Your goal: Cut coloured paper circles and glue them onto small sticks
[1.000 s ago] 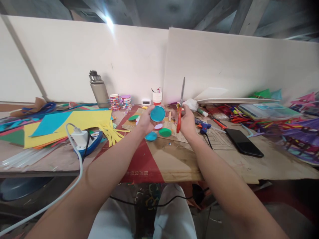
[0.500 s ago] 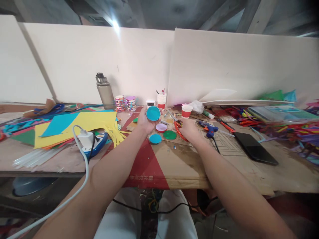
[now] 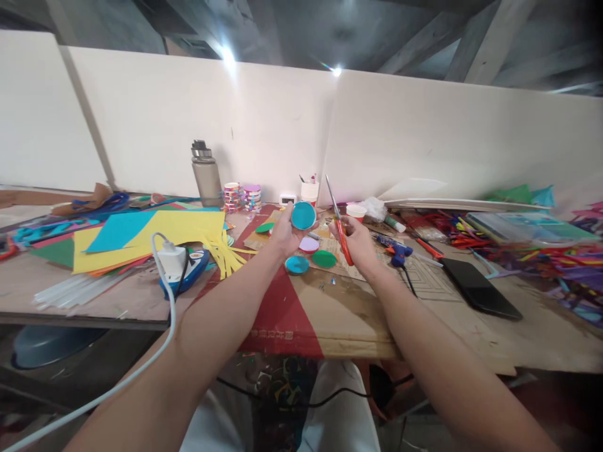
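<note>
My left hand is closed round a teal paper disc, held up facing me above the table. My right hand grips red-handled scissors, their blades pointing up and to the left, close beside the disc. Under my hands lie more paper discs on the cardboard sheet: a teal one, a pale purple one and a green one.
Yellow and blue paper sheets and a white charger on a blue power strip lie left. A metal bottle, stacked tape rolls and cups stand at the wall. A blue glue gun and black phone lie right.
My right hand went down to the table with the scissors and has lifted them again, blades up beside the disc. My left hand kept hold of the teal disc throughout.
</note>
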`<action>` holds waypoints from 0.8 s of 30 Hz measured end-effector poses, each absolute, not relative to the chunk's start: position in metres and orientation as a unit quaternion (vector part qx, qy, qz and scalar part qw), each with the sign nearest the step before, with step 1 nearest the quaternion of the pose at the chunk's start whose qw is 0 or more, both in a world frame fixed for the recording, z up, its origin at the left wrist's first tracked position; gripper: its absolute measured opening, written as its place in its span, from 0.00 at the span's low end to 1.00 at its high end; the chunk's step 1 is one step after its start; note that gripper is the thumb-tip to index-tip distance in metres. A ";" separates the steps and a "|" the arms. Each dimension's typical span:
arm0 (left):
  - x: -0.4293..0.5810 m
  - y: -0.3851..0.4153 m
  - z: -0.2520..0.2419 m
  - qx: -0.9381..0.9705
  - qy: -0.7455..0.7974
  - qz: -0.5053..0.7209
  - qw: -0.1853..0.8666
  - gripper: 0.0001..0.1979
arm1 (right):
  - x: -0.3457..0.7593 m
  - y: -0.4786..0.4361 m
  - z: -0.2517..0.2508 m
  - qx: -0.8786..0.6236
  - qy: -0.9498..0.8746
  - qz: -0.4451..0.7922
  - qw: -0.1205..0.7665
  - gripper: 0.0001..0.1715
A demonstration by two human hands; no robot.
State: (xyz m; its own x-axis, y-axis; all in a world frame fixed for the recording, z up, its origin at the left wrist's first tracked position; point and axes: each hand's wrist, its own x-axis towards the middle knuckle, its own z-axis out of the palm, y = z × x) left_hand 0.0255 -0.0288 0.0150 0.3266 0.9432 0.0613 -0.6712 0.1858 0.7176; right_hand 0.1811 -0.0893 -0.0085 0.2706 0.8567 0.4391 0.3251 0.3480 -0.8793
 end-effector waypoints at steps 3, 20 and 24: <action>0.032 -0.032 0.011 0.357 0.189 0.528 0.747 0.24 | 0.174 -0.094 -0.004 -0.511 -0.516 0.283 0.627 0.35; 0.045 -0.054 0.003 0.475 0.094 0.432 0.761 0.15 | 0.172 -0.090 0.003 -0.478 -0.347 0.423 0.687 0.26; 0.039 -0.054 0.008 0.478 0.100 0.420 0.765 0.17 | 0.178 -0.087 0.002 -0.512 -0.362 0.383 0.679 0.23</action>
State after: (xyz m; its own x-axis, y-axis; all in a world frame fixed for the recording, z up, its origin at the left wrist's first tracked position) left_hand 0.0392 -0.0545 0.0081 0.6279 0.7376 0.2483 -0.5462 0.1904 0.8157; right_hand 0.1780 -0.0867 0.0019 0.4447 0.8901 0.0994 -0.1489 0.1829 -0.9718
